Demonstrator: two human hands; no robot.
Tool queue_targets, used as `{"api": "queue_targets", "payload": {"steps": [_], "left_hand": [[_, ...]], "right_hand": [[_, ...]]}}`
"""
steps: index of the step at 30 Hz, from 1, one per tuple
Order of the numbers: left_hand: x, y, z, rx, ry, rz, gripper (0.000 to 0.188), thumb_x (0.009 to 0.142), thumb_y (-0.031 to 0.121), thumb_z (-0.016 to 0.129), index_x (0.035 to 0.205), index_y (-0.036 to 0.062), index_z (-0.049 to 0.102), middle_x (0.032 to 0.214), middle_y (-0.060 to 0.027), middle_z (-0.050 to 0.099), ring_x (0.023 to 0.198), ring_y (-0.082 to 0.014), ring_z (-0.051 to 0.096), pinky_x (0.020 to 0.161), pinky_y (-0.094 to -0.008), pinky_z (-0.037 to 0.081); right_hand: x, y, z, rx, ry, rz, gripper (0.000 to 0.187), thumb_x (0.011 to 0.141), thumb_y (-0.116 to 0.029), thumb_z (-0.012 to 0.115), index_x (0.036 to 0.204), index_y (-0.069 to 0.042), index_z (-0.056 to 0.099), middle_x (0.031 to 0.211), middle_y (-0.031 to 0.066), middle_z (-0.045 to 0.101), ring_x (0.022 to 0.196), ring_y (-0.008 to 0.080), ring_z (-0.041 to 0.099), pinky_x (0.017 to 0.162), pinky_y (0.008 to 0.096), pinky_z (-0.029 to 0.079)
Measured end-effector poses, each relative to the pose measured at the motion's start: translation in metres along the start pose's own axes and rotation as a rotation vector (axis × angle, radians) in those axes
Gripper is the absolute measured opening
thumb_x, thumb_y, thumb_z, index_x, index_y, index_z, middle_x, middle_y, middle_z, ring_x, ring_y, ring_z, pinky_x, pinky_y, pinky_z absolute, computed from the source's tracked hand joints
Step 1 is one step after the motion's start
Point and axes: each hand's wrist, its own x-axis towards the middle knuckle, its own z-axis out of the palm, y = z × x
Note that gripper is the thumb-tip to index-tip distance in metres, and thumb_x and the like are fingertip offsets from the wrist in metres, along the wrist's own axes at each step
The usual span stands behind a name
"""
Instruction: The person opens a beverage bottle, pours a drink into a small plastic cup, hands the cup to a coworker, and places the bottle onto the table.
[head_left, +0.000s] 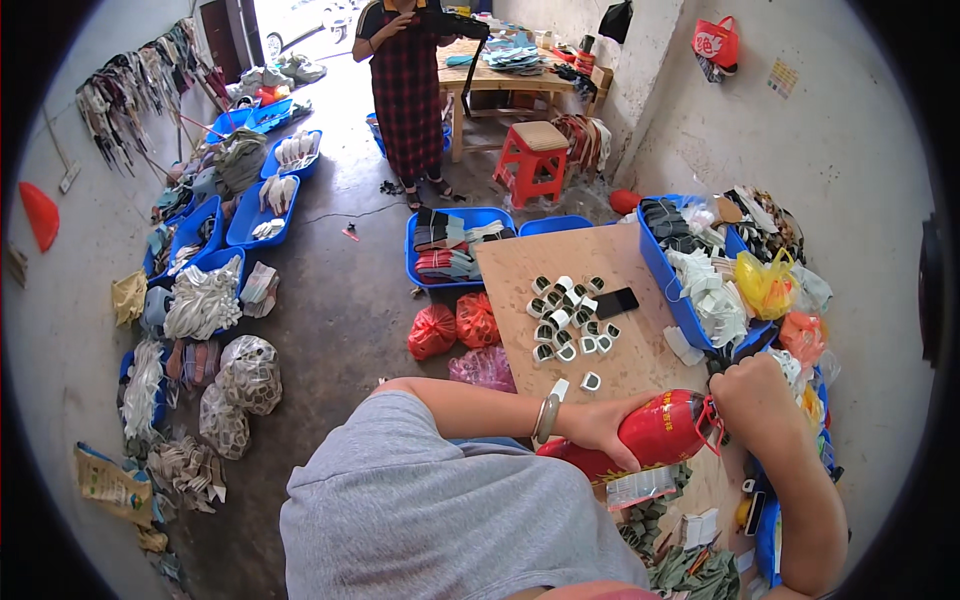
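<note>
"Where is there room to move?"

"Mostly on the floor [335, 300], where a bare lane runs between the table [560, 255] and the blue bins [243, 218] at the left."

"And the table's edges?"

"Hemmed in. A blue tub [668, 285] stands along the right edge, and red bags [433, 332] sit just beside the left one. The wood is bare toward the far edge."

"Where is the red cylinder [665, 430]?"

"Over the near part of the table, its tapered end toward the right; whether it touches the wood cannot be told. The left hand [605, 430] has its fingers wrapped round it. The right hand [755, 395] is clenched just beside the tapered end; what the fist encloses cannot be told."

"The small things?"

"A phone [616, 302] lies with bare wood between it and the tub. White caps [567, 353] cluster to its left, one apart, nearer the left hand."
</note>
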Motion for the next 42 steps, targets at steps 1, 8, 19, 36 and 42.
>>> {"api": "queue_targets", "payload": {"steps": [1,8,19,36,42], "left_hand": [[-0.001,0.000,0.000,0.002,0.005,0.000,0.117,0.066,0.026,0.093,0.155,0.0087,0.018,0.142,-0.0134,0.048,0.126,-0.0213,0.053,0.107,-0.0371,0.044],[-0.003,-0.001,-0.003,-0.036,-0.002,0.012,0.119,0.066,0.026,0.092,0.156,0.0089,0.016,0.143,-0.0144,0.046,0.128,-0.0218,0.051,0.108,-0.0380,0.043],[-0.010,0.008,-0.005,-0.049,0.026,0.007,0.118,0.066,0.027,0.092,0.155,0.0088,0.017,0.142,-0.0138,0.047,0.126,-0.0228,0.052,0.107,-0.0378,0.043],[-0.036,0.011,-0.021,-0.004,0.142,-0.061,0.120,0.064,0.026,0.092,0.155,0.0085,0.016,0.140,-0.0148,0.051,0.124,-0.0240,0.055,0.106,-0.0373,0.045],[-0.043,0.006,-0.022,0.046,0.221,-0.069,0.120,0.064,0.028,0.093,0.155,0.0084,0.017,0.139,-0.0146,0.051,0.124,-0.0240,0.055,0.106,-0.0377,0.045]], "right_hand": [[0.001,0.000,0.000,-0.006,0.023,-0.015,0.007,0.069,-0.011,0.069,0.064,-0.012,0.064,0.062,0.0070,0.064,0.064,0.0232,0.067,0.063,0.0360,0.047],[0.006,0.000,0.007,-0.025,0.011,-0.016,0.004,0.070,-0.014,0.067,0.067,-0.012,0.064,0.065,0.0062,0.065,0.067,0.0235,0.066,0.064,0.0371,0.047],[0.013,0.000,0.004,-0.035,0.018,-0.029,0.006,0.071,-0.010,0.067,0.067,-0.013,0.064,0.064,0.0053,0.065,0.066,0.0212,0.067,0.064,0.0349,0.047],[0.048,0.004,0.022,-0.095,0.327,-0.232,0.011,0.073,-0.011,0.062,0.069,-0.011,0.052,0.067,0.0054,0.054,0.070,0.0232,0.059,0.067,0.0343,0.045],[0.061,0.000,0.018,-0.008,0.358,-0.232,0.011,0.074,-0.012,0.062,0.073,-0.011,0.052,0.072,0.0054,0.054,0.074,0.0232,0.058,0.069,0.0351,0.046]]}}
